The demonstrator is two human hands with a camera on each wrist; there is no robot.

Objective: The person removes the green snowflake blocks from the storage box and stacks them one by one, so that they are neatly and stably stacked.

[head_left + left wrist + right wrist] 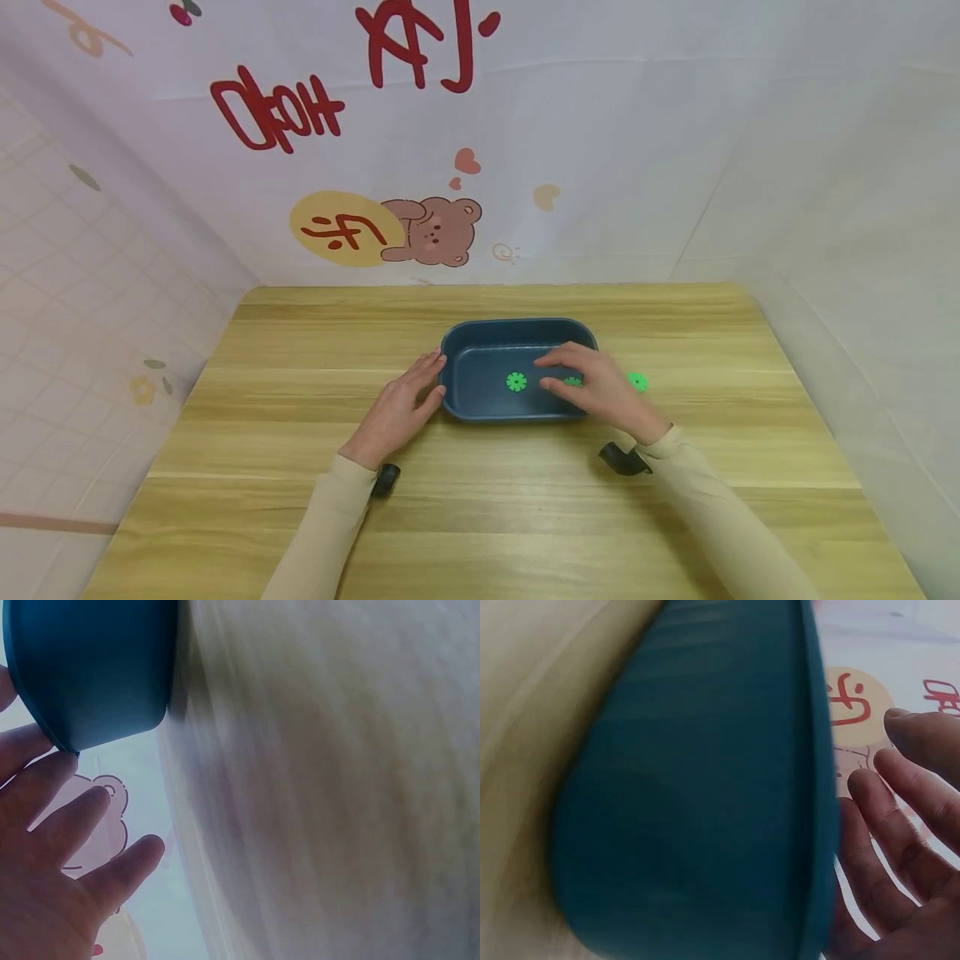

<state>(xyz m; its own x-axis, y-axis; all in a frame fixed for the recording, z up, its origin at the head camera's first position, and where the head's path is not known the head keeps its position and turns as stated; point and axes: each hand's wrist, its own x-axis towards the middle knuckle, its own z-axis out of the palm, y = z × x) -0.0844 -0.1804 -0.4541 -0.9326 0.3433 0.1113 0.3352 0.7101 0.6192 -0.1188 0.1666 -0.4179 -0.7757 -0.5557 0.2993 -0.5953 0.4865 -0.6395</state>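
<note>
A dark blue rectangular tray [480, 412] stands on the wooden table. Flat on its floor lies a green notched disc [516, 382]; a second green disc [572, 382] shows partly behind the right thumb. My right hand [600, 387] hovers over the tray's right side, thumb and fingers apart with nothing between them, as the right wrist view also shows. At the left end, my left hand [401, 407] has its fingertips at the rim, fingers spread and fairly straight. Just outside the tray on the right is another green disc [637, 382], beside the right hand.
The wooden table [487, 517] reaches back to a white cloth [615, 150] printed with a bear and red characters. Similar light cloth hangs along both sides. Black wrist mounts [622, 458] stick out near the sleeves, close over the table.
</note>
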